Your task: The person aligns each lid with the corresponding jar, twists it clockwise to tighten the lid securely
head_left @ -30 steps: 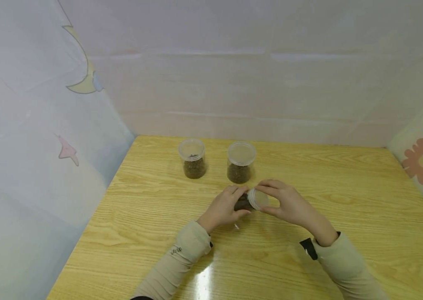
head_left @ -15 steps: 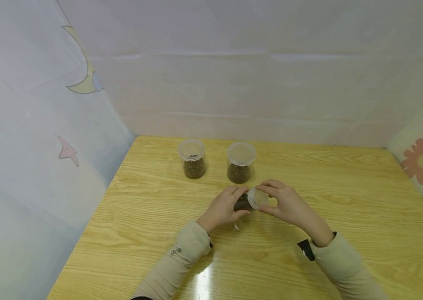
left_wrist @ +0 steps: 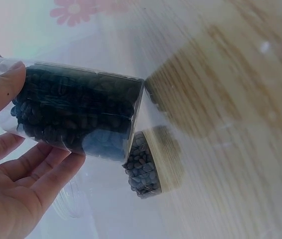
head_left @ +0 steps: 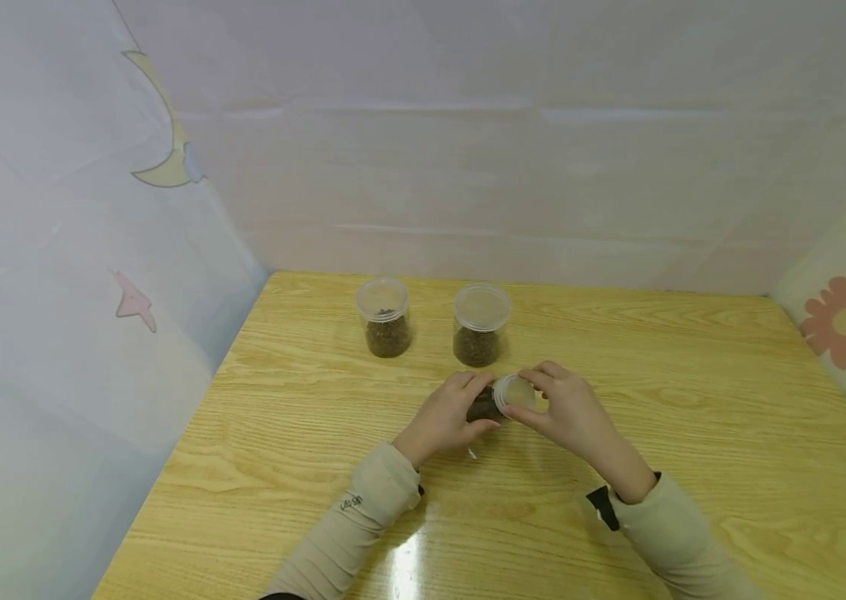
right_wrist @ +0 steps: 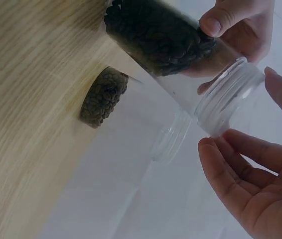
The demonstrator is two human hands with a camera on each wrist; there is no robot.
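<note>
My left hand [head_left: 441,421] grips the body of a clear jar [left_wrist: 81,109] part filled with dark beans that look like coffee beans. The jar is tilted, its lidded end toward the right. My right hand [head_left: 573,417] pinches the rim of the clear screw lid [right_wrist: 230,97] between thumb and fingertips. In the right wrist view, the lid sits on the jar's mouth, and the left thumb lies on the jar's side. Whether the lid is tight or loose cannot be told.
Two similar lidded jars, a left jar [head_left: 388,333] and a right jar [head_left: 478,343], stand upright just beyond the hands with dark contents. The wooden table [head_left: 280,400] meets a pale wall sheet [head_left: 505,192] behind them.
My right hand has turned slightly around the lid, its thumb shifting left along the rim and its wrist coming left and nearer. The left hand and held jar stay almost still.
</note>
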